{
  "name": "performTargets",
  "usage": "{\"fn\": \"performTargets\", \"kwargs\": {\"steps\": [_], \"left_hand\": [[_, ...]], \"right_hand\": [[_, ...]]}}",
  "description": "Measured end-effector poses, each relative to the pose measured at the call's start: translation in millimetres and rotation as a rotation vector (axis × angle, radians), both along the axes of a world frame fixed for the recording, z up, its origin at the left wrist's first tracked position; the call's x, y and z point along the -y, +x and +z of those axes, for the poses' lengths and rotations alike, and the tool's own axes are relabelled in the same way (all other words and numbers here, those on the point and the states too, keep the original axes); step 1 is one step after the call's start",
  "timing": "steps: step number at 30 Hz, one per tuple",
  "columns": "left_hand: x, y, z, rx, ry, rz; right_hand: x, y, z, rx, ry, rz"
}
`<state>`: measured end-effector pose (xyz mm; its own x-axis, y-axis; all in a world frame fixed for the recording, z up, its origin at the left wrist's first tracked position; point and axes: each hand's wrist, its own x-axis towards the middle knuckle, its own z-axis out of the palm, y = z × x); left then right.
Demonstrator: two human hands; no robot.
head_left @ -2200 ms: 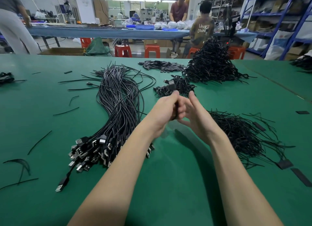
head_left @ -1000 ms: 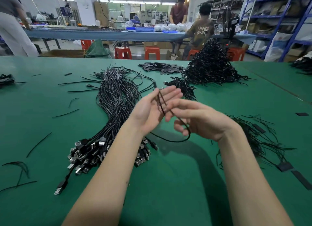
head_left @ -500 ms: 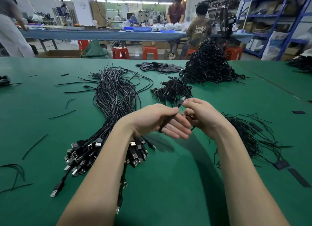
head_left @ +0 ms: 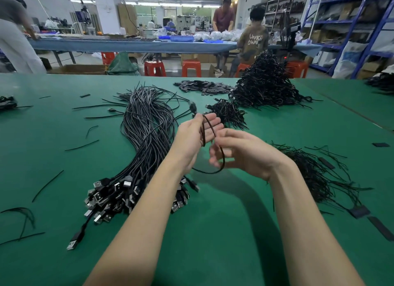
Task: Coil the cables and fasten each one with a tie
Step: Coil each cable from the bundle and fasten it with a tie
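L hand point(head_left: 195, 136): palm up, fingers straight, cable point(head_left: 207, 130) looped over it
R hand point(head_left: 238, 152): beside L hand, blurred, grip can't tell

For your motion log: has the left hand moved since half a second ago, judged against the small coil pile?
Yes. The left hand has risen and opened, its fingertips now level with the small coil pile, cable looped across its palm.
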<state>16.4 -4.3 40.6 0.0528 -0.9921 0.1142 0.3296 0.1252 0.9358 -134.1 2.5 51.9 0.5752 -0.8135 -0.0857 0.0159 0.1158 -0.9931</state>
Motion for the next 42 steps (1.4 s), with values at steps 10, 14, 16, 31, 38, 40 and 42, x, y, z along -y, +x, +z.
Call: {"fn": "performTargets", "kwargs": {"steps": [10, 14, 16, 31, 38, 40, 42], "left_hand": [[-12, 28, 19, -0.561, -0.013, -0.444], [-17, 33, 16, -0.276, 0.013, -0.496], [-17, 37, 13, -0.066, 0.031, -0.544], [0, 15, 7, -0.413, 0.08, -0.284], [-4, 6, 11, -0.302, 0.055, -0.103], [-3, 7, 10, -0.231, 0.062, -0.084], [-4, 10, 8, -0.177, 0.057, -0.149]], "right_hand": [[5, -18, -35, -0.258, 0.105, 0.217], [15, -26, -42, -0.355, 0.081, -0.155], [20, -32, -38, -0.248, 0.037, -0.312], [3, -4, -8, -0.056, -0.053, 0.129], [6, -4, -12, -0.029, -0.046, -0.029], [7, -4, -14, -0.055, -0.036, -0.028], [9, -4, -15, -0.085, -0.062, -0.107]]}}
